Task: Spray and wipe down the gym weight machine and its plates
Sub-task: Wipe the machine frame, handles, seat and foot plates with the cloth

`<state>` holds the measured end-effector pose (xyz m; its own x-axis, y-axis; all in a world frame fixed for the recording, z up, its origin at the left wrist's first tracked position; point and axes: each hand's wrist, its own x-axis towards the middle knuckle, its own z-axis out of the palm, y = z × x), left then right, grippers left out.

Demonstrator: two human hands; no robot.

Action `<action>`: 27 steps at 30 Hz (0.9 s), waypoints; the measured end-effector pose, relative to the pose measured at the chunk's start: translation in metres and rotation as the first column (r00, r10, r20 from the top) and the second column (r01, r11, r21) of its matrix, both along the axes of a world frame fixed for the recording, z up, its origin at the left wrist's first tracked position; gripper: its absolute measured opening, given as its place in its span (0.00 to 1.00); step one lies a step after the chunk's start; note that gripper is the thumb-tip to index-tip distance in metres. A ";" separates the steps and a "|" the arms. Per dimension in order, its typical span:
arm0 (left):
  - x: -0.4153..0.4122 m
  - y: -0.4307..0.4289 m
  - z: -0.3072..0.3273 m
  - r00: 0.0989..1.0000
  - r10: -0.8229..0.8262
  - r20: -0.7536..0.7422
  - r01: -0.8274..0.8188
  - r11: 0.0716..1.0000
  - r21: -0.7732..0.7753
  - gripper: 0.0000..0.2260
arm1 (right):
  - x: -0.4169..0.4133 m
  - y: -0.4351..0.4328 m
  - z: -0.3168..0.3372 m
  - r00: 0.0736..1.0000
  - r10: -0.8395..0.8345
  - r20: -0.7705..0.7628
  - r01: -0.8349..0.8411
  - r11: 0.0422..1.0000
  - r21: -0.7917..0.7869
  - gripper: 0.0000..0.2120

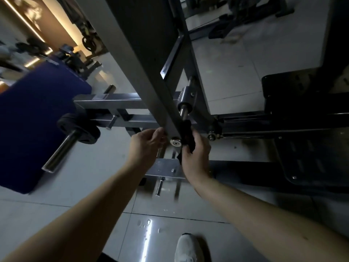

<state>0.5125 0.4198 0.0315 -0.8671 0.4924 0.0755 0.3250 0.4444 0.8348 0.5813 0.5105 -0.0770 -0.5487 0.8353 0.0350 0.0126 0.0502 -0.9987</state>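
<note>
Grips a dark cloth point(186, 138) in the curled right hand point(197, 154), held against the right face of the grey beam point(145, 76) at its lower end, and clasps the opposite edge in the curled fingers of the left hand point(146, 144). Calls, by the look of it, for a stroke up the beam's long axis, slanting away from both hands. Leaves the weight plates point(79, 127) well apart, farther left.

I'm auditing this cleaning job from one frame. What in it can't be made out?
Head view:
- Left hand: its fingertips sit behind the grey beam, so its grip is unclear.
- Cloth: mostly covered by the right hand and the beam.
- Weight plate: too dark to judge clean or wet.
</note>
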 end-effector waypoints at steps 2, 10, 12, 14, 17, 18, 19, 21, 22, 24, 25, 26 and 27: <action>0.000 0.003 0.011 0.999 0.019 -0.027 -0.018 0.999 0.038 0.10 | 0.005 0.002 0.007 0.999 0.023 -0.049 -0.018 0.995 0.101 0.22; -0.002 -0.001 0.037 0.993 0.007 -0.117 0.014 0.984 0.176 0.05 | 0.016 0.004 -0.010 0.993 0.081 -0.083 -0.083 0.996 -0.013 0.12; -0.004 0.002 0.043 0.992 0.029 -0.126 0.001 0.973 0.231 0.06 | 0.003 0.009 0.029 0.966 0.108 -0.236 -0.096 0.993 0.061 0.13; -0.007 0.002 0.048 0.986 0.045 -0.159 -0.004 0.968 0.250 0.05 | -0.003 0.014 0.053 0.937 0.175 -0.301 -0.071 0.942 0.327 0.18; -0.010 0.000 0.052 0.984 0.033 -0.178 0.013 0.967 0.253 0.04 | -0.001 0.024 0.027 0.924 0.209 -0.320 -0.047 0.893 0.447 0.19; -0.010 -0.001 0.054 0.983 0.045 -0.177 0.005 0.963 0.270 0.04 | 0.005 0.024 0.014 0.943 0.182 -0.278 -0.060 0.916 0.397 0.22; -0.010 0.000 0.058 0.982 0.062 -0.178 -0.008 0.957 0.290 0.05 | 0.010 0.023 0.004 0.962 0.172 -0.214 -0.079 0.920 0.385 0.25; -0.009 0.002 0.067 0.981 0.092 -0.172 -0.033 0.947 0.320 0.05 | 0.018 0.017 0.014 0.953 0.248 -0.173 -0.191 0.936 0.295 0.22; -0.009 0.004 0.072 0.979 0.103 -0.178 -0.038 0.940 0.339 0.05 | 0.019 0.015 0.034 0.942 0.260 -0.214 -0.197 0.940 0.277 0.19; -0.008 0.006 0.082 0.968 0.116 -0.221 -0.032 0.936 0.350 0.04 | 0.016 0.021 0.087 0.900 0.287 -0.327 -0.159 0.916 0.368 0.21; -0.007 0.007 0.087 0.964 0.122 -0.235 -0.030 0.932 0.361 0.04 | 0.008 0.028 0.117 0.891 0.307 -0.335 -0.137 0.885 0.445 0.21; -0.006 0.007 0.092 0.964 0.137 -0.228 -0.040 0.922 0.385 0.04 | 0.000 0.035 0.144 0.889 0.317 -0.329 -0.126 0.862 0.491 0.22; -0.005 0.007 0.098 0.964 0.161 -0.214 -0.058 0.905 0.422 0.04 | -0.005 0.043 0.172 0.883 0.323 -0.341 -0.106 0.844 0.526 0.22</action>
<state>0.5074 0.4267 0.1295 -0.8442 0.2759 0.4596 0.5056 0.1250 0.8537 0.5767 0.5530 0.0949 -0.5567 0.5123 0.6539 -0.4512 0.4745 -0.7558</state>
